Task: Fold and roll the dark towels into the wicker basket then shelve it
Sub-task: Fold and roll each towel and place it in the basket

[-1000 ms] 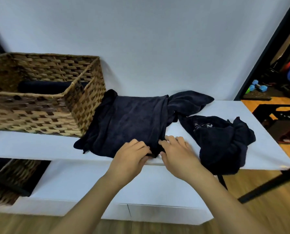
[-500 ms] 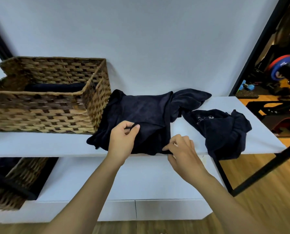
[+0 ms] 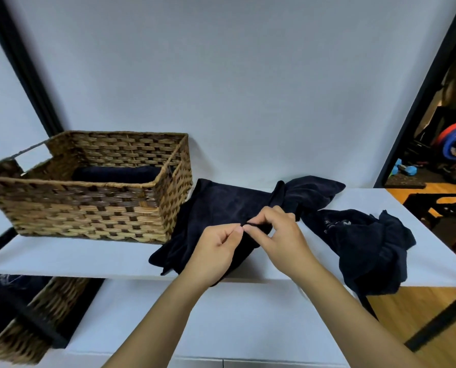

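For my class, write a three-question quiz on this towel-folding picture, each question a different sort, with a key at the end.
1. True or false: the wicker basket already holds a rolled towel.
2. Which hand pinches the edge of the middle towel?
A. only the left hand
B. only the right hand
C. both hands
3. Fill in: the crumpled towel lies to the ____ of the middle towel, on the white shelf top.

Key: 1 true; 2 C; 3 right.
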{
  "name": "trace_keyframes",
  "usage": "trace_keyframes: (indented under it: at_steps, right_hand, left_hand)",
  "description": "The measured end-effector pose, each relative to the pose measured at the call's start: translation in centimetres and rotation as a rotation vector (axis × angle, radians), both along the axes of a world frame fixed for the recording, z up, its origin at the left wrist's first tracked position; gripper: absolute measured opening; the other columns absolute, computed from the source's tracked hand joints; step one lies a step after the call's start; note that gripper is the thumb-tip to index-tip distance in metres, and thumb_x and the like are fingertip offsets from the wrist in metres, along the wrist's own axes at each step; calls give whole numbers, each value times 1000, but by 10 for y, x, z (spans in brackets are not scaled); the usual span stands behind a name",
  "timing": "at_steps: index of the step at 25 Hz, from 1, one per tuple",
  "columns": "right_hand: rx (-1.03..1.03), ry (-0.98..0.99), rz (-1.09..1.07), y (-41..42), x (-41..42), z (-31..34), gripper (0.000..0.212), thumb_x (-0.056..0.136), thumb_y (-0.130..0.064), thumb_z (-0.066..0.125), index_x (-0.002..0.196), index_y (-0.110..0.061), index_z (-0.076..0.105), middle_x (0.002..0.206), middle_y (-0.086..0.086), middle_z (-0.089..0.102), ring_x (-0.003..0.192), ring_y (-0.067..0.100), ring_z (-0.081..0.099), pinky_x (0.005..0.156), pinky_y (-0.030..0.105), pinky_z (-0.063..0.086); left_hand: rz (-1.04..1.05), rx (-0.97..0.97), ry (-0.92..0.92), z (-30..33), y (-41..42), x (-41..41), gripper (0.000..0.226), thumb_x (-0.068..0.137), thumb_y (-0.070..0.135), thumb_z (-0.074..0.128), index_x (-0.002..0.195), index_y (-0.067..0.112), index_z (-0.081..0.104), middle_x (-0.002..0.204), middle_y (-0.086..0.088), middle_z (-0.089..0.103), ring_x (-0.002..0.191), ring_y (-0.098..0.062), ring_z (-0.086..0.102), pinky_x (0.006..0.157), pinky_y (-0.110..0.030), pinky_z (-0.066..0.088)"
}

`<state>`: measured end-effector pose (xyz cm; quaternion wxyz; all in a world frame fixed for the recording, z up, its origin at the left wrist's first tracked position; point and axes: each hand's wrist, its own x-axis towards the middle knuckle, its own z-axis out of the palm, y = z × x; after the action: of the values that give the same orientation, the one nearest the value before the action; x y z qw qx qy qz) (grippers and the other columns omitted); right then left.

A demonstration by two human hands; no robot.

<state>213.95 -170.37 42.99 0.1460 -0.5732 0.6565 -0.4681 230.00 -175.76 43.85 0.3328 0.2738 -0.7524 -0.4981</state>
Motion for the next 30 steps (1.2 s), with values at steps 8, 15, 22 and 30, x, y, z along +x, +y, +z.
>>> trace_keyframes:
  at_steps: [8, 15, 22, 30]
  right_hand:
    - [-82, -46, 118, -15, 3, 6, 16, 84, -51, 63, 89, -36, 64, 90, -14, 68, 95, 19, 62, 90, 49, 50]
    - [-172, 79, 123, -4, 21, 3, 13, 93, -36, 60, 95, -32, 73, 87, -15, 64, 91, 15, 56, 95, 44, 40]
    - [-146, -96, 91, 2, 41, 6, 13, 94, -11, 67, 84, -19, 63, 77, -17, 63, 74, 6, 60, 69, 18, 47]
    - [-115, -171, 111, 3, 52, 6, 19, 89, -25, 73, 77, -22, 59, 75, -5, 64, 73, 10, 59, 68, 25, 49]
  left_hand:
    - [93, -44, 1, 5, -18, 13, 26, 103, 20, 56, 81, 8, 64, 61, -1, 50, 59, -16, 38, 58, -32, 33]
    - [178, 111, 150, 11, -13, 20, 34, 102, 16, 58, 73, -4, 60, 60, -7, 36, 57, -19, 31, 54, -29, 27]
    - [80, 81, 148, 3, 2, 37, 37, 101, 7, 54, 66, -5, 57, 53, 7, 40, 52, -6, 34, 53, -21, 30]
    - [35, -118, -78, 9, -15, 57, 13, 96, 17, 66, 85, 24, 70, 72, -1, 71, 66, -20, 60, 66, -41, 50]
